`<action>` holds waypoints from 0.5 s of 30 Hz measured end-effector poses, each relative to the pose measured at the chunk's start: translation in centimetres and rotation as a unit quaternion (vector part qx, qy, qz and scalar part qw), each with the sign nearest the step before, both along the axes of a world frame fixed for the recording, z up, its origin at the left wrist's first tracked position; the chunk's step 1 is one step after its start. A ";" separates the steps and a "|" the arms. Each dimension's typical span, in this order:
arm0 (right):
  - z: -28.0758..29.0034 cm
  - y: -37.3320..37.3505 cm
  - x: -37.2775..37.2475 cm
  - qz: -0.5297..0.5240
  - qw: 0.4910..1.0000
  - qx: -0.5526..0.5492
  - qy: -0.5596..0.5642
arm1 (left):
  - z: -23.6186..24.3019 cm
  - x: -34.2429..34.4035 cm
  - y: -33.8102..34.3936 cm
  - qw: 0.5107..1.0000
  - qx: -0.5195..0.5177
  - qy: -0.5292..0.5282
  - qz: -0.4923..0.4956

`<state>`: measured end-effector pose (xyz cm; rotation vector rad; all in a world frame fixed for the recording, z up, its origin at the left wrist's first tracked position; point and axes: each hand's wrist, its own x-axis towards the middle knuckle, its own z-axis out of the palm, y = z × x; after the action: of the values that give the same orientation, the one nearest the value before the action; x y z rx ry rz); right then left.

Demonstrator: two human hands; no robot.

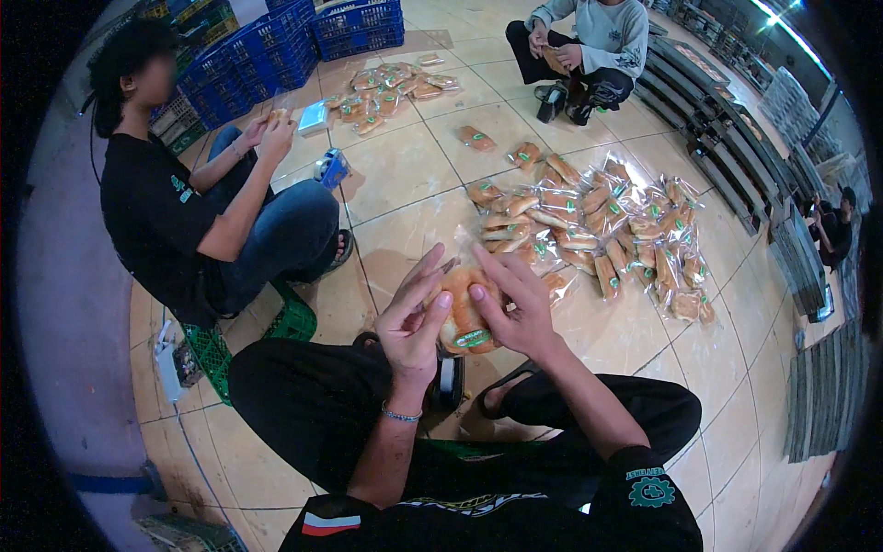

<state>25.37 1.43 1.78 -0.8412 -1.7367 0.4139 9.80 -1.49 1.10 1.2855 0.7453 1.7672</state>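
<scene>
Between my hands, above the floor in front of my lap, is a bread bun (pixel 463 311) in a clear plastic bag with a green label. My left hand (pixel 412 324) grips its left side, thumb pressed on the front. From the other side my right hand (pixel 517 304) holds it, with the thumb on the bun and the fingers up near the bag's top. The fingers partly hide the bag's upper end. Just beyond my right hand spreads a heap of bagged bread (pixel 598 221) with green labels.
At left a person in black (pixel 161 198) sits holding a small item, near a blue tape dispenser (pixel 331 169). Another person (pixel 589 46) squats far off with bread. A smaller bread pile (pixel 391 90) lies by blue crates (pixel 262 55). Stacked metal trays (pixel 708 120) line the right.
</scene>
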 end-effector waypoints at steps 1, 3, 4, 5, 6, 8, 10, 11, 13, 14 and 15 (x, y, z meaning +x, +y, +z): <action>0.0 0.0 0.0 0.010 1.000 0.019 -0.009 | 0.0 0.0 0.0 1.000 -0.001 0.000 0.000; 0.2 0.4 0.2 0.025 0.999 0.027 -0.009 | -0.1 -0.1 -0.2 1.000 0.006 0.005 0.008; 0.2 0.5 0.4 0.039 0.999 0.035 -0.009 | -0.2 -0.2 -0.2 1.000 0.005 0.006 0.008; 0.1 0.6 0.8 0.039 0.999 0.034 -0.009 | -0.4 -0.2 -0.3 0.999 0.000 0.031 0.022; -0.1 0.8 1.1 0.054 0.998 0.030 -0.009 | -0.5 -0.2 -0.3 0.998 -0.006 0.057 0.036; -0.2 0.7 1.6 0.068 0.997 0.024 -0.009 | -0.2 -0.1 -0.5 0.997 -0.027 0.059 0.048; -0.1 0.5 1.8 0.098 0.995 -0.033 0.008 | 0.4 0.1 -0.7 0.995 -0.048 0.061 0.059; 0.0 0.5 1.8 0.099 0.995 -0.033 0.008 | 0.8 0.2 -0.8 0.997 -0.053 0.025 0.046; 0.0 0.5 1.6 0.127 0.990 -0.054 0.041 | 0.9 0.1 -1.0 0.998 -0.059 -0.012 0.032; 0.1 0.6 1.6 0.126 0.990 -0.055 0.040 | 0.9 0.0 -1.0 0.998 -0.058 -0.008 0.031; 0.3 0.6 1.7 0.134 0.987 -0.076 0.045 | 0.8 -0.1 -1.0 0.998 -0.056 -0.004 0.029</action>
<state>27.06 2.00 2.05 -0.6847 -1.7540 0.7612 9.73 -2.52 1.89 1.1929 0.8732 1.7489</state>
